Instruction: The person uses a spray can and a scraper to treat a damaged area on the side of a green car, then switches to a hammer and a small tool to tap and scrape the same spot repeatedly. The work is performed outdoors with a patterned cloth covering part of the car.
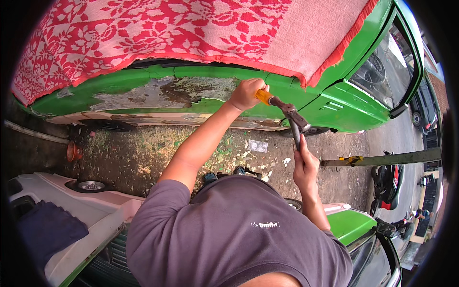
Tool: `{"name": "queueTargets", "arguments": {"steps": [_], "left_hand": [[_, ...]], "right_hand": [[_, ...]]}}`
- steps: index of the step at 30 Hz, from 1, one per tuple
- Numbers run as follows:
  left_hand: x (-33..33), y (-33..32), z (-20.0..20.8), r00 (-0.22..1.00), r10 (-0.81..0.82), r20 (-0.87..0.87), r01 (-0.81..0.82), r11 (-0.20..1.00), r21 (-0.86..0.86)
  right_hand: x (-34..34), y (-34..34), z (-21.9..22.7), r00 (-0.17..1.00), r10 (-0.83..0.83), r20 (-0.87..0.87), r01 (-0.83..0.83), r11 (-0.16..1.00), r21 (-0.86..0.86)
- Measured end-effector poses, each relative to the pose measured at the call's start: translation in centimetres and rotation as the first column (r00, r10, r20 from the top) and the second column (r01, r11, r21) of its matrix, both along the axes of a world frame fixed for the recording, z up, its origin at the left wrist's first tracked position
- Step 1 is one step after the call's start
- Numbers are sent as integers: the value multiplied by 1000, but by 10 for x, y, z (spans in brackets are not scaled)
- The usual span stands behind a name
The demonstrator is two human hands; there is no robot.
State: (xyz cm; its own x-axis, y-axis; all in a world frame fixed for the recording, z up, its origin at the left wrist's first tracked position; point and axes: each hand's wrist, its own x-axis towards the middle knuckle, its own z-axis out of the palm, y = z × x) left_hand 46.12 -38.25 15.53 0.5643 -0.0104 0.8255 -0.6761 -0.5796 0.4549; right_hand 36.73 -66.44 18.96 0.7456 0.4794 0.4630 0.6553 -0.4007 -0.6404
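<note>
My left hand is wrapped round a yellow-handled tool, close against the green car's side. The tool's working end is hidden, so I cannot tell its exact kind. In my right hand is a hammer, gripped by its grey handle. The hammer's worn metal head lies at the butt end of the yellow handle; whether they touch I cannot tell. Left of my left hand, the green car's body panel shows a long patch of bare, rusty metal with a ragged paint edge.
A red-and-pink patterned cloth drapes over the green car. Paint flakes litter the ground. A pole with yellow-black tape stands at right. Behind me is another vehicle with a dark cloth on it. An orange pot sits at left.
</note>
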Motion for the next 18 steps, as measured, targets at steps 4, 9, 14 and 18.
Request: {"name": "queueTargets", "arguments": {"steps": [4, 9, 14, 18], "left_hand": [[5, -1, -1, 999, 31, 36, -31, 999, -14], [9, -3, -5, 999, -1, 53, 0, 1000, 19], [8, -4, -2, 998, 59, 21, -58, 998, -6], [16, -7, -4, 997, 78, 18, -78, 997, -11]], "right_hand": [[5, -3, 1, 999, 20, -47, -8, 968, 250], [16, 4, 5, 999, -12, -46, 17, 993, 119], [8, -2, 8, 992, -9, -122, 36, 975, 219], [16, -2, 6, 995, -37, -89, 50, 987, 154]]}}
